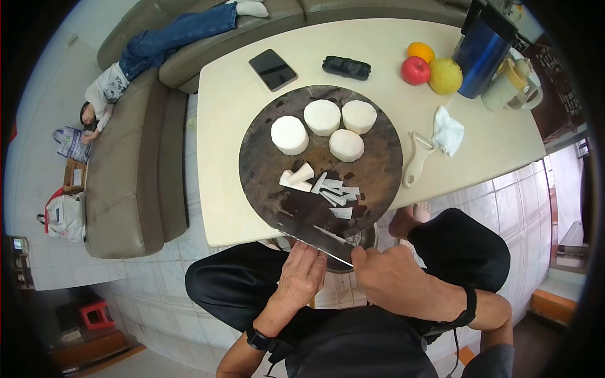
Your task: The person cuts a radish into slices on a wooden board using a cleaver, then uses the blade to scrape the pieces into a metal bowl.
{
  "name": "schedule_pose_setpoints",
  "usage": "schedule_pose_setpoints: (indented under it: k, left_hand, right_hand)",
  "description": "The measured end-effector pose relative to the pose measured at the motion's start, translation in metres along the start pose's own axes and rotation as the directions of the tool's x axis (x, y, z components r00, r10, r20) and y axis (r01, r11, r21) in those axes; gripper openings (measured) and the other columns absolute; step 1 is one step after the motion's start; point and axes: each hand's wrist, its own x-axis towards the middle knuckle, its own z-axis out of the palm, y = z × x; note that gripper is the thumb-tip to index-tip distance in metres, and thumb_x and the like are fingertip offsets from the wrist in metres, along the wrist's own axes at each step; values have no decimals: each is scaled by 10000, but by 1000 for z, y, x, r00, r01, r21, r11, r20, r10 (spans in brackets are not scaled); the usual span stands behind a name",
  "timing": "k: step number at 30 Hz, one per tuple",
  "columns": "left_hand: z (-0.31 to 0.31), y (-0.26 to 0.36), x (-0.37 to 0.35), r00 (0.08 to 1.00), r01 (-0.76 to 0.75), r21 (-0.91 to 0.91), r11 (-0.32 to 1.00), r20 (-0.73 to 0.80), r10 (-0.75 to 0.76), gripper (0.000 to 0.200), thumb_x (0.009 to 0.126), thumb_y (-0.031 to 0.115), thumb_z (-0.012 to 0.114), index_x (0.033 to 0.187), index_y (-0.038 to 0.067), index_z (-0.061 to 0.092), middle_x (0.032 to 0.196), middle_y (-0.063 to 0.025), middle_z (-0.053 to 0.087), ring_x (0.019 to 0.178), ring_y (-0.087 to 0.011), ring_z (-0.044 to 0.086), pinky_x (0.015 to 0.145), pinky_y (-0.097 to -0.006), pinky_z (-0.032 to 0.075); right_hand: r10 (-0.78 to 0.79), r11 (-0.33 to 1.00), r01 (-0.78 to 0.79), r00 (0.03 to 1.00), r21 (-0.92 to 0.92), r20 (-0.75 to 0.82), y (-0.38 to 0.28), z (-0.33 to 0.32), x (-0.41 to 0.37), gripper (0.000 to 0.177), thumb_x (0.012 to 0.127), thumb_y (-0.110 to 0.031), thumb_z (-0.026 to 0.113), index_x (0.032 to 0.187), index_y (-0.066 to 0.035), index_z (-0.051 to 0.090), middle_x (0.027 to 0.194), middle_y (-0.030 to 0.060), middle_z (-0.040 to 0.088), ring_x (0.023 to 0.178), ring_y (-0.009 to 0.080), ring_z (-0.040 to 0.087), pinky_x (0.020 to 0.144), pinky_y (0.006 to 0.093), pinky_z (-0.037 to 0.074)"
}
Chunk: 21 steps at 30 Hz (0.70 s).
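Note:
My right hand (394,280) is closed around the handle of a kitchen knife (315,236), whose wide dark blade lies tilted over the near edge of the round chopping board (261,170). At the blade's bright near edge, my left hand (299,277) has its fingers pressed together; whether they pinch anything is hidden. A thin white strip (331,234) appears on the blade. Just beyond the knife are thin white slices (337,191) and a few thicker white wedges (297,177). Several thick peeled white rounds, seemingly radish (290,135), stand at the board's far side.
A peeler (417,160) and crumpled tissue (448,131) lie right of the board on the cream table (220,189). Behind are a phone (273,69), a black object (346,68), fruit (445,76), a blue flask (484,50) and a jug (504,85). A person (116,85) lies on the sofa.

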Motion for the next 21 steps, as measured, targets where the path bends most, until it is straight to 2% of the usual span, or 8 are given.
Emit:
schedule_pose_setpoints:
  k: [2,4,8,10,13,21]
  left_hand:
    - [2,0,0,1000,-5,-5,1000,-15,5,302,679,-59,728,973,-67,659,1031,-208,608,971,-406,606,843,-457,516]
    - [2,1,-3,1000,31,-17,999,4,-31,311,676,-49,692,984,-74,657,1042,-204,617,1036,-395,607,932,-487,517]
    - [2,1,2,999,10,8,1000,-35,-9,310,692,-45,693,999,-76,658,1056,-202,617,1046,-390,605,949,-485,512]
    - [3,1,2,998,13,-13,1000,-54,-14,319,701,-42,694,1017,-74,661,1069,-201,618,1060,-384,602,967,-484,504]
    - [6,0,-2,998,15,8,1000,-56,-14,342,694,-39,699,1033,-72,664,1079,-201,618,1072,-380,600,974,-483,499]
    - [4,-1,-4,999,32,2,999,-15,-32,330,695,-32,700,1022,-69,669,1077,-200,625,1079,-379,601,969,-477,503]
  right_hand:
    - [4,1000,-4,1000,-6,23,-2,1,4,222,673,-34,658,845,60,557,663,149,625,607,247,683,476,341,511]
    - [-20,1000,21,999,9,-30,-3,5,9,223,676,-42,661,845,62,559,660,148,632,601,256,684,479,339,511]
    - [0,1000,1,998,17,-55,4,9,8,226,686,-48,660,852,64,555,667,155,637,576,286,673,485,347,510]
    - [40,996,-30,993,89,-113,8,10,4,223,692,-44,654,854,66,547,658,159,631,557,305,664,482,363,504]
    - [27,996,-24,999,89,-40,7,5,-2,210,700,-37,643,852,65,540,639,161,618,553,303,663,475,377,496]
    - [2,998,-1,1000,66,-12,5,2,4,202,701,-35,642,846,63,543,627,160,626,552,299,665,469,373,489]
